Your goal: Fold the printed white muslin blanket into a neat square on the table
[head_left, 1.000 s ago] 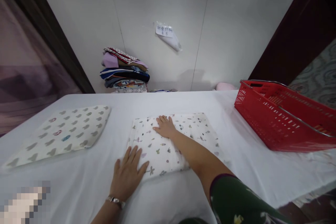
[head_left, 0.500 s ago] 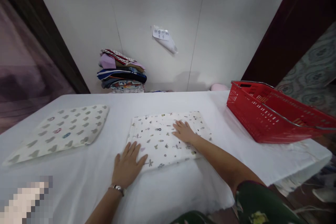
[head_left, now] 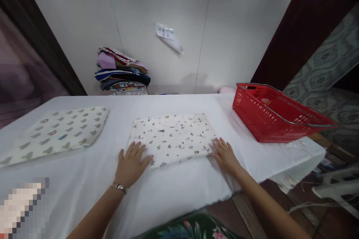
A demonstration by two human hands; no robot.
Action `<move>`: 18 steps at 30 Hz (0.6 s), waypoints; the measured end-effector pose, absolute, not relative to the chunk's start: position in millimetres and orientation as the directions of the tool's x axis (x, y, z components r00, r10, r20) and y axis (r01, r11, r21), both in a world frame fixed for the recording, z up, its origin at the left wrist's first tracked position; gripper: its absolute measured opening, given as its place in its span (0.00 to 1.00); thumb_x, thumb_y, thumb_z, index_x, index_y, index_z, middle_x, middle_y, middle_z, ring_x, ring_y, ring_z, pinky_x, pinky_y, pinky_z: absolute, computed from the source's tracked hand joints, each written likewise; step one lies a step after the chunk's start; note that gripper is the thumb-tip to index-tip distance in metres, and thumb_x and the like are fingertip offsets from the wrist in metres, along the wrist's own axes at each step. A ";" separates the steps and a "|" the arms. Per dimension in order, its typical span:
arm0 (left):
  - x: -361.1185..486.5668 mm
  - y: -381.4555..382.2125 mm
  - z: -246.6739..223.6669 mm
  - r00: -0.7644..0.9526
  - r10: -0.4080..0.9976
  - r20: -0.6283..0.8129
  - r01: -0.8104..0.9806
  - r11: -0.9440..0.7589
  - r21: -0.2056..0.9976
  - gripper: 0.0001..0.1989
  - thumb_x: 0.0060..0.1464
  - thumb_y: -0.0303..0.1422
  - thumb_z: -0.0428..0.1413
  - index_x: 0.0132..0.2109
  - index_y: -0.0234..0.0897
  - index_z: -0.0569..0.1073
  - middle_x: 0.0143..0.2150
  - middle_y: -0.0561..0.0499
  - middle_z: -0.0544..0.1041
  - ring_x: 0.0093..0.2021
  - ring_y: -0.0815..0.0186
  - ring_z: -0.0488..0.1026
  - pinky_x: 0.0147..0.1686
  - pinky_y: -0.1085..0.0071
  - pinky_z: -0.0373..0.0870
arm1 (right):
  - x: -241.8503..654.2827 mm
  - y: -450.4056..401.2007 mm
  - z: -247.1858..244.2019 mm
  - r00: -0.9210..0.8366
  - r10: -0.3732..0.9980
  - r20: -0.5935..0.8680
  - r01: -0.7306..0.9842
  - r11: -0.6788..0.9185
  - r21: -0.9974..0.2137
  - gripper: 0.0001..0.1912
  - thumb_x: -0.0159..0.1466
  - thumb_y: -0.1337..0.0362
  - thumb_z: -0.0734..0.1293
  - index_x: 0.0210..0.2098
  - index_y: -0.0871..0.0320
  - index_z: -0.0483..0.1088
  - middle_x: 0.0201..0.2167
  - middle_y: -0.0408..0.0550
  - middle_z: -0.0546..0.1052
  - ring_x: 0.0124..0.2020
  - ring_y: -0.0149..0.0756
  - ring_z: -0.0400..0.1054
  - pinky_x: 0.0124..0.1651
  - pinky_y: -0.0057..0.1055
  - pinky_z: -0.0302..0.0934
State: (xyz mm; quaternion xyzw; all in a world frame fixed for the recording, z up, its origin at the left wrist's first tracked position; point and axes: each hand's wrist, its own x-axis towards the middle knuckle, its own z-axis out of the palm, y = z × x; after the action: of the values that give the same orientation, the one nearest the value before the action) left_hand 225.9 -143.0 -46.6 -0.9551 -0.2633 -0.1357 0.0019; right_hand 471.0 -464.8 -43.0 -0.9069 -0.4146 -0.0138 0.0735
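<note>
A white cloth [head_left: 174,136] with small cactus and plant prints lies folded into a flat rectangle in front of me. My left hand [head_left: 131,166] rests flat with spread fingers on its near left corner. At the near right corner, my right hand [head_left: 226,157] is laid flat, its fingertips touching the cloth's edge. Neither hand grips anything. To the left lies a second folded cloth [head_left: 64,130], cream with grey-green cactus-like shapes, apart from both hands.
A red plastic basket [head_left: 260,119] with metal handles stands at the table's right end. Beyond the far edge of the white-covered table [head_left: 179,102] rises a stack of folded fabrics [head_left: 123,73] against the wall. A pixelated patch [head_left: 22,205] covers the lower left.
My right hand has slid from the middle of the printed cloth to its near right corner. My left hand stays at the left corner. The view has shifted slightly.
</note>
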 end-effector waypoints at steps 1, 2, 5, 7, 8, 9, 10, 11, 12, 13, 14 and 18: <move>225.4 -148.1 -46.8 0.859 0.429 0.280 0.429 -0.901 0.063 0.29 0.54 0.50 0.43 0.57 0.39 0.64 0.62 0.44 0.59 0.64 0.55 0.48 0.60 0.49 0.41 | 466.1 -464.0 -42.8 0.624 0.774 0.107 0.781 -0.613 -0.117 0.28 0.64 0.50 0.52 0.60 0.53 0.55 0.64 0.48 0.49 0.66 0.40 0.34 0.63 0.46 0.34; 224.5 -152.9 -47.5 0.895 0.348 0.278 0.344 -0.937 0.065 0.30 0.53 0.51 0.44 0.58 0.41 0.63 0.62 0.46 0.59 0.64 0.56 0.49 0.60 0.50 0.41 | 461.5 -462.4 -43.0 0.588 0.800 0.119 0.809 -0.577 -0.114 0.28 0.64 0.51 0.52 0.61 0.52 0.53 0.65 0.47 0.48 0.66 0.39 0.34 0.63 0.46 0.33; 220.2 -160.9 -51.8 0.962 0.176 0.209 0.159 -0.983 0.095 0.30 0.53 0.52 0.44 0.60 0.45 0.60 0.63 0.48 0.58 0.63 0.58 0.53 0.61 0.53 0.42 | 452.9 -458.4 -47.1 0.528 0.843 0.101 0.848 -0.516 -0.123 0.29 0.64 0.52 0.53 0.62 0.53 0.51 0.64 0.47 0.49 0.66 0.39 0.36 0.64 0.46 0.34; 216.4 -159.8 -55.3 0.968 0.173 0.181 0.156 -0.982 0.105 0.30 0.54 0.51 0.44 0.60 0.44 0.60 0.63 0.49 0.58 0.63 0.59 0.54 0.61 0.55 0.44 | 451.9 -459.1 -52.0 0.535 0.842 0.075 0.842 -0.523 -0.136 0.28 0.64 0.52 0.52 0.62 0.53 0.51 0.64 0.48 0.51 0.65 0.39 0.39 0.63 0.45 0.36; 214.4 -157.9 -56.9 0.967 0.184 0.179 0.167 -0.980 0.104 0.29 0.54 0.51 0.44 0.60 0.43 0.60 0.63 0.48 0.59 0.63 0.59 0.54 0.61 0.56 0.45 | 452.4 -460.6 -54.4 0.540 0.839 0.069 0.837 -0.528 -0.142 0.28 0.65 0.52 0.52 0.62 0.54 0.51 0.64 0.48 0.51 0.65 0.39 0.40 0.63 0.45 0.37; 212.4 -155.5 -58.2 0.964 0.193 0.182 0.178 -0.979 0.098 0.29 0.55 0.50 0.43 0.59 0.43 0.61 0.62 0.48 0.59 0.63 0.60 0.53 0.61 0.58 0.45 | 453.4 -462.6 -56.5 0.542 0.838 0.069 0.836 -0.529 -0.148 0.28 0.65 0.53 0.52 0.62 0.54 0.52 0.63 0.48 0.52 0.65 0.38 0.41 0.63 0.44 0.38; 210.2 -152.8 -59.2 0.961 0.200 0.189 0.186 -0.978 0.089 0.28 0.55 0.49 0.43 0.59 0.42 0.61 0.62 0.48 0.60 0.63 0.60 0.53 0.61 0.58 0.46 | 454.6 -464.8 -58.3 0.541 0.838 0.076 0.836 -0.526 -0.153 0.27 0.65 0.54 0.52 0.62 0.54 0.52 0.63 0.47 0.52 0.65 0.38 0.41 0.63 0.43 0.38; 207.9 -150.1 -59.9 0.958 0.206 0.199 0.195 -0.978 0.077 0.26 0.56 0.47 0.43 0.58 0.42 0.62 0.62 0.48 0.60 0.62 0.60 0.54 0.61 0.59 0.46 | 456.1 -467.1 -59.8 0.540 0.837 0.090 0.837 -0.523 -0.161 0.26 0.65 0.55 0.52 0.61 0.53 0.53 0.63 0.47 0.53 0.65 0.37 0.41 0.63 0.42 0.39; 205.3 -147.3 -60.3 0.955 0.213 0.208 0.204 -0.977 0.063 0.25 0.56 0.45 0.44 0.58 0.41 0.63 0.61 0.49 0.61 0.62 0.60 0.54 0.61 0.59 0.46 | 457.7 -469.4 -61.0 0.538 0.836 0.107 0.838 -0.517 -0.173 0.26 0.65 0.56 0.53 0.61 0.53 0.54 0.63 0.47 0.54 0.65 0.37 0.42 0.63 0.42 0.40; 202.3 -144.6 -60.3 0.952 0.218 0.213 0.213 -0.976 0.050 0.24 0.56 0.43 0.44 0.57 0.41 0.63 0.61 0.49 0.62 0.62 0.61 0.55 0.60 0.59 0.47 | 459.5 -471.5 -62.2 0.537 0.834 0.127 0.839 -0.510 -0.190 0.25 0.65 0.58 0.54 0.60 0.53 0.55 0.62 0.47 0.55 0.64 0.37 0.43 0.63 0.42 0.41; 198.9 -141.8 -60.0 0.951 0.222 0.214 0.219 -0.975 0.038 0.23 0.55 0.40 0.44 0.57 0.41 0.64 0.61 0.49 0.62 0.62 0.61 0.56 0.60 0.59 0.49 | 461.4 -473.6 -63.5 0.535 0.832 0.148 0.839 -0.502 -0.211 0.25 0.64 0.59 0.55 0.60 0.53 0.56 0.62 0.48 0.56 0.64 0.38 0.44 0.62 0.43 0.43; 181.1 -131.4 -58.8 0.940 0.263 0.217 0.263 -0.964 0.029 0.25 0.51 0.31 0.45 0.57 0.40 0.64 0.60 0.50 0.63 0.61 0.61 0.57 0.59 0.56 0.52 | 470.0 -480.4 -70.8 0.561 0.801 0.209 0.815 -0.491 -0.309 0.25 0.62 0.61 0.57 0.58 0.55 0.59 0.61 0.50 0.58 0.63 0.44 0.47 0.60 0.47 0.47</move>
State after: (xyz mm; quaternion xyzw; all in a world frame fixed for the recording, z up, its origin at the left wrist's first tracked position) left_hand 181.1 -131.4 -58.8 -0.9849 -0.1334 -0.1101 0.0004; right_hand 470.0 -480.4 -70.8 -0.8632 -0.4679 -0.0187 0.1888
